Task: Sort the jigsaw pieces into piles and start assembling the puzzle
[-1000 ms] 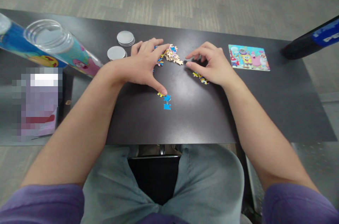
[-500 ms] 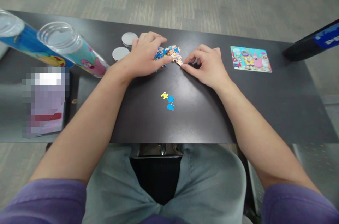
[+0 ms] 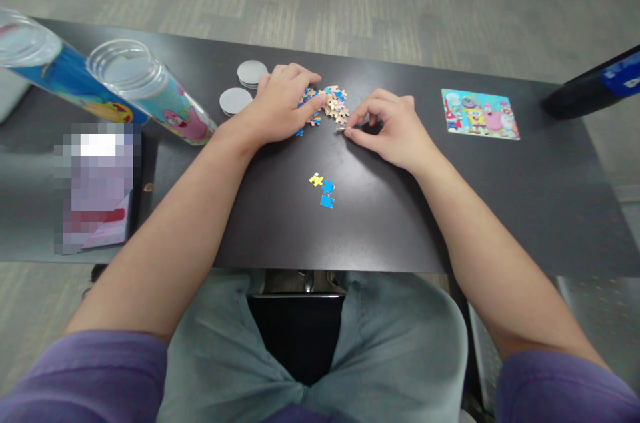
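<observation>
Puzzle pieces (image 3: pixel 335 104) inside the table edge (image 3: pixel 280 269)

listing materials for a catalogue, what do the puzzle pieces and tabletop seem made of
Puzzle pieces: probably cardboard or thin wood, printed on one side; some show bare tan backs. Tabletop: perhaps laminate, dark and satin, judging by its soft, blurred highlight.

The table (image 3: pixel 280 229) is near-black. On it lie a yellow piece (image 3: pixel 316 180) and two blue pieces (image 3: pixel 327 201). Around these: at twelve o'clock, a tan-and-blue mottled pile (image 3: pixel 337 106); at ten, a turquoise tube (image 3: pixel 186 121) with a pink cartoon; at two, a turquoise card (image 3: pixel 480 117) with yellow and pink cartoons; at eight and four, purple sleeves (image 3: pixel 95 369).
</observation>
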A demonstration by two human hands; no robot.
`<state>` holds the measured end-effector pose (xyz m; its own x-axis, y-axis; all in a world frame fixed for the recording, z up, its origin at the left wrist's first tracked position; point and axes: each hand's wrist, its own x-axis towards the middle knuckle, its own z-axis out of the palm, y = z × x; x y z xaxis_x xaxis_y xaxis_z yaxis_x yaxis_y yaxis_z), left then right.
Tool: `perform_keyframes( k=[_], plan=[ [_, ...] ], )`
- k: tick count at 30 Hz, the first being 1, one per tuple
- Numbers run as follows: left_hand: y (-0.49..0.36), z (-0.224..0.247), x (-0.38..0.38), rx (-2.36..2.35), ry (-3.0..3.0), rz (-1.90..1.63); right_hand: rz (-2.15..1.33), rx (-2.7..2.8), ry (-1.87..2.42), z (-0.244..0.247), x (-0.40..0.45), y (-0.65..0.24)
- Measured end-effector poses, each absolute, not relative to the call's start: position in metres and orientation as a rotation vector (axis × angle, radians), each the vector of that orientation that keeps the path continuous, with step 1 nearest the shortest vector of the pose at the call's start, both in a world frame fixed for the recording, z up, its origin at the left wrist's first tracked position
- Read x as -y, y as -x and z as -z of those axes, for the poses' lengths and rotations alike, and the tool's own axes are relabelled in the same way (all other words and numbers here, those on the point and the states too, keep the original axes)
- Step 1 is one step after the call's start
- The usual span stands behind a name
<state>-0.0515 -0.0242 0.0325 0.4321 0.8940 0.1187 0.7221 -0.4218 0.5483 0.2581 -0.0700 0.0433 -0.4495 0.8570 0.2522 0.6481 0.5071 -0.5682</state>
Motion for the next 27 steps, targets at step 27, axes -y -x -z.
perform_keyframes(
  k=[27],
  plan=[
    [0.091,-0.042,0.017,-1.339,-2.284,-0.214,-0.588,2.447,1.080,-0.054,0.086,-0.252]
  ],
)
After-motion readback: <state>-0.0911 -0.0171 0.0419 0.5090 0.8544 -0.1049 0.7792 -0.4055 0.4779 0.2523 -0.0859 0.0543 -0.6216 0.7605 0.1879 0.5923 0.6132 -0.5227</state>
